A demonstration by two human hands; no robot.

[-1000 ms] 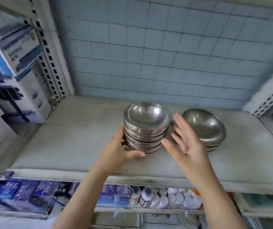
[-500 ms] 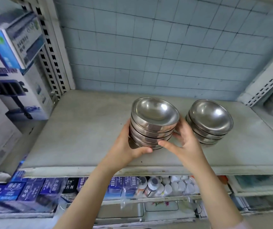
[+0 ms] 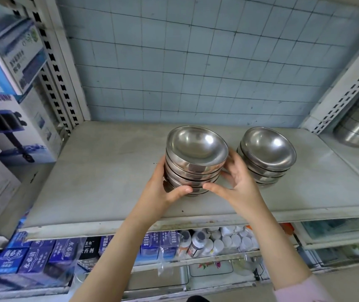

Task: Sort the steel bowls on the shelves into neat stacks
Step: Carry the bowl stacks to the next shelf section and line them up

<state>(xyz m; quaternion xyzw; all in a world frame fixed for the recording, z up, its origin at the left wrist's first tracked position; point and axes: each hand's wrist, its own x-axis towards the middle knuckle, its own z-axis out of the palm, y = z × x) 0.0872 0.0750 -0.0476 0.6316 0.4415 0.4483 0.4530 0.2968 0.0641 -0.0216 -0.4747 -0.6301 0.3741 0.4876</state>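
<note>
While second stack (image 3: 267, 150) sits beside, left hand (image 3: 159, 192), right hand (image 3: 241, 186) clasp bowl stack (image 3: 196, 149) (either side)

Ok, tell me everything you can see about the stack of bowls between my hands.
The held stack is about five nested shiny steel bowls, mouths up, the top one sitting slightly askew. It stands on or just above the grey shelf, left of a second stack. The left hand and right hand grip its lower bowls from either side, thumbs in front.
</note>
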